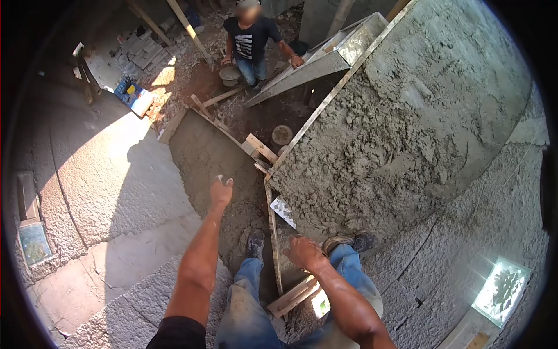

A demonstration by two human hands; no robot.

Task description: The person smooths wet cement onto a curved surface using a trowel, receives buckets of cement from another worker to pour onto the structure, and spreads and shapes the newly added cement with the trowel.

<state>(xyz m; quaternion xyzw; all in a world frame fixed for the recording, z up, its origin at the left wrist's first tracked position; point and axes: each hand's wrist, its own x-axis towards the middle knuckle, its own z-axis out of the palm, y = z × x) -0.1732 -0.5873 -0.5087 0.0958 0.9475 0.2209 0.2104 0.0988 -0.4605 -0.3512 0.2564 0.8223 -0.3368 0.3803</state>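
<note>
My right hand (306,253) is closed, its fingers curled around a trowel whose handle is hidden beneath them. The trowel's flat metal blade (283,213) shows just beyond the knuckles, beside a thin wooden form board (272,232). Rough wet concrete (360,157) lies to the right of that board, lumpy in the middle and smoother toward the far right. My left hand (221,191) is held out over a lower, smoother patch of wet concrete (203,148). It looks empty, with the thumb apart from the fingers.
A long board (343,84) edges the concrete slab. Below, a person (251,41) stands with one hand on a wooden chute-like trough (302,75) and the other by a bucket (230,74). Another bucket (282,135) sits lower down. Glass blocks (501,291) are set in the rough wall.
</note>
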